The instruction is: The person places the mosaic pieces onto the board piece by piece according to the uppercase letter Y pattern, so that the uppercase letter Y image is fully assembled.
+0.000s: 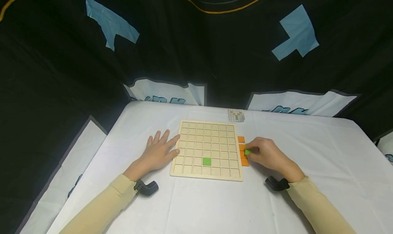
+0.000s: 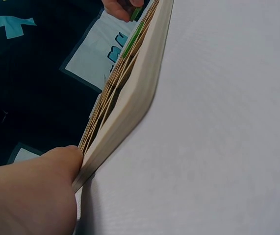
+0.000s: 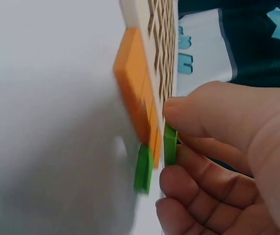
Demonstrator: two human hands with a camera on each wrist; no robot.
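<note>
my right grip was closed to a narrow pinch, with a green tile between thumb and fingers, by the orange tiles at the board's right side. my left grip lay spread and held nothing, its thumb and forefinger at the left edge of the wooden board. to do this well, i judged, i needed a light pinch, a lift that nudged none of the orange tiles, and enough left-side steadiness to stop the board sliding. the head view gave me the whole grid, one green square in the second row from me, and a small card past the far edge. the right wrist view showed distinctly what my fingers mostly hid from above: another green tile beside the orange ones. the left wrist view gave the board's thick rim.
</note>
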